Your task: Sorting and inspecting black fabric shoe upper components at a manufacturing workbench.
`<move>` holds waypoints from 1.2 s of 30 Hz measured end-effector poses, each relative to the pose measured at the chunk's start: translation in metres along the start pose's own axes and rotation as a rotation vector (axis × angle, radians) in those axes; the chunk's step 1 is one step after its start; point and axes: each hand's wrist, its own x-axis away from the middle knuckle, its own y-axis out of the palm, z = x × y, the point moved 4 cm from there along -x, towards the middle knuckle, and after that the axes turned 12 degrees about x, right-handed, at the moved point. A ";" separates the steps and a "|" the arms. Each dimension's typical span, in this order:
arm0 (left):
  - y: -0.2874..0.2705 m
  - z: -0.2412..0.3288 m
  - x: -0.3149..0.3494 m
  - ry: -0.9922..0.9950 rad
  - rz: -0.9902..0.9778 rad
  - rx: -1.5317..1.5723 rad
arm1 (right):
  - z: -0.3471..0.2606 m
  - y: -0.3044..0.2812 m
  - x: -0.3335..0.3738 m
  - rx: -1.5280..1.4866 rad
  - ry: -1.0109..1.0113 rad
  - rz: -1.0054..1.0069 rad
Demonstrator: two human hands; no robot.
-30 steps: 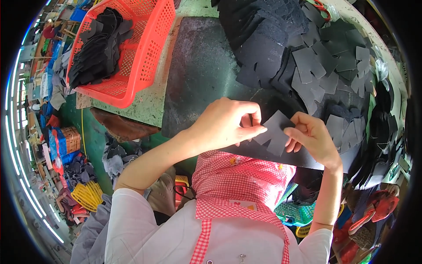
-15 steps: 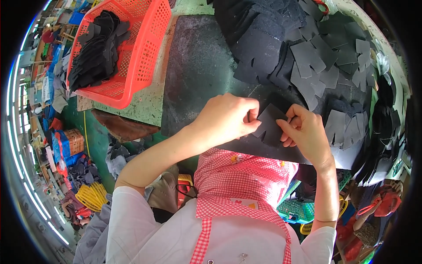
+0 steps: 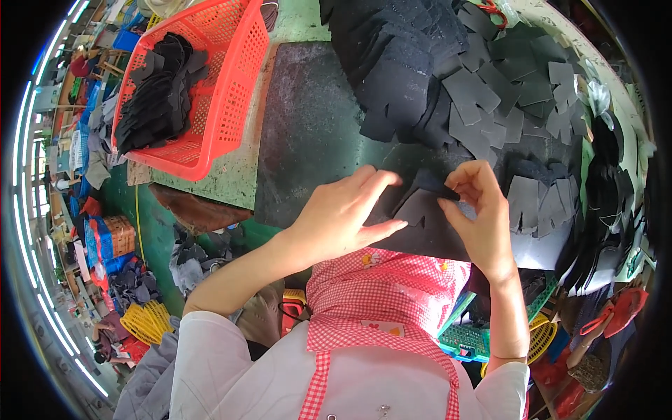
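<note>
A flat black notched piece of sheet material (image 3: 425,207) lies near the front edge of the dark work board (image 3: 297,140). Its upper right edge is lifted and pinched between the thumb and fingers of my right hand (image 3: 483,213). Just to its left, my left hand (image 3: 336,217) is open, thumb and fingers apart, holding nothing. Beyond my hands rises a thick overlapping heap of black pieces (image 3: 399,77). More loose notched pieces (image 3: 472,98) spread to its right, and a small fanned group (image 3: 539,199) rests beside my right hand.
A red plastic basket (image 3: 238,84) holding a stack of black pieces (image 3: 157,105) stands at the far left of the table. Red-handled scissors (image 3: 495,10) lie at the back behind the heap. Dark strips (image 3: 605,203) hang over the right edge. Below it is a green crate (image 3: 469,343).
My left hand has let go of the piece, opened and drawn slightly left. My right hand still pinches it, and its far edge is now turned up. The view has shifted a little.
</note>
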 end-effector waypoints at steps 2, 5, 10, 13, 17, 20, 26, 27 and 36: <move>0.000 0.002 -0.003 0.006 -0.001 0.022 | 0.001 -0.007 0.002 -0.164 0.054 0.005; 0.011 0.006 0.001 0.100 -0.186 0.125 | 0.006 -0.026 0.009 -0.331 0.125 0.005; -0.019 0.008 -0.013 0.295 0.142 0.012 | 0.034 -0.125 0.017 0.549 0.048 0.359; 0.007 0.008 0.011 0.249 -0.057 -0.064 | 0.024 -0.129 -0.001 0.642 -0.028 0.533; 0.020 0.001 0.013 0.433 -0.241 -0.011 | 0.008 -0.081 -0.046 0.407 -0.040 0.335; 0.010 0.000 -0.004 0.576 -0.179 0.085 | -0.002 -0.058 -0.078 0.675 -0.299 0.478; -0.032 -0.030 -0.093 0.510 0.243 -0.368 | -0.002 -0.063 -0.101 0.763 -0.368 0.397; -0.030 -0.030 -0.095 0.554 0.243 -0.389 | 0.001 -0.070 -0.098 0.688 -0.301 0.477; -0.033 -0.035 -0.099 0.497 0.185 -0.398 | 0.022 -0.116 -0.095 -0.036 -0.130 0.613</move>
